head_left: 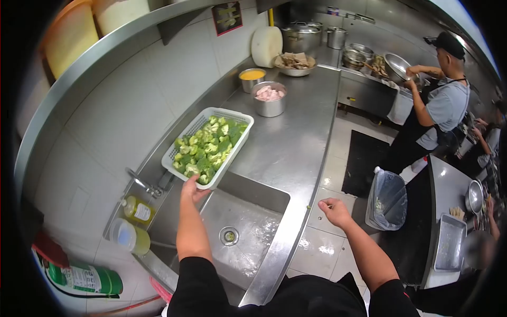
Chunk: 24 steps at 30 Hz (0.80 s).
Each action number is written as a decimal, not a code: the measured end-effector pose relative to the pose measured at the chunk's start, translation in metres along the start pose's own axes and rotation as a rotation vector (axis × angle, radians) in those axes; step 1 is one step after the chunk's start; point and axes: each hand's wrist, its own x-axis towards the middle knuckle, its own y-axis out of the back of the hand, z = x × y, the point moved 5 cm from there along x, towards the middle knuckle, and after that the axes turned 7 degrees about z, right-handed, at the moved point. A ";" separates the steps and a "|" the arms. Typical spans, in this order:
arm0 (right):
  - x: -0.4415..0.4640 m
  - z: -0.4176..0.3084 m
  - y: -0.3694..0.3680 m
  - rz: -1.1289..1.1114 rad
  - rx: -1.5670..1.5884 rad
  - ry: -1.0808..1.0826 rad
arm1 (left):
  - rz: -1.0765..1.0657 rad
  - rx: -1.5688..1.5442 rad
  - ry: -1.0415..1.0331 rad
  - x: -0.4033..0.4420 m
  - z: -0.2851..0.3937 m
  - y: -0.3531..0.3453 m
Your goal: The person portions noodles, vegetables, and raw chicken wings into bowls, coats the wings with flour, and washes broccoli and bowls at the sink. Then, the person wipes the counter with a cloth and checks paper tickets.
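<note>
A white perforated basket (244,138) full of broccoli florets (206,148) rests at the back edge of the sink, partly on the steel counter. My left hand (196,191) grips its near end, thumb up by the rim and fingers underneath. Beyond the counter's front edge, over the floor, my right hand (335,211) is held with its fingers curled in; nothing shows in it. A tiny green scrap lies on the counter edge close to that hand. Below the basket, the wet sink basin (253,211) has a drain (228,236) with green bits in it.
Farther back stand a pot of pale raw meat (270,108), a yellow-filled pot (252,79) and a bowl of brown pieces (296,66). A faucet (145,184) and soap bottle (138,210) are left. A lined bin (387,201) and a co-worker (441,100) are right.
</note>
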 end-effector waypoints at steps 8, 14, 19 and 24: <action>0.021 -0.087 -0.085 -0.218 0.155 0.043 | 0.016 -0.252 -0.064 -0.100 -0.087 -0.060; 0.011 -0.101 -0.134 -0.255 0.581 -0.324 | -0.030 -0.188 0.021 -0.198 -0.148 -0.039; -0.015 -0.055 -0.139 -0.079 0.667 -0.299 | -0.103 -0.149 0.005 -0.229 -0.157 -0.034; -0.057 -0.058 -0.137 -0.020 0.741 -0.312 | -0.249 -0.094 -0.042 -0.228 -0.154 -0.015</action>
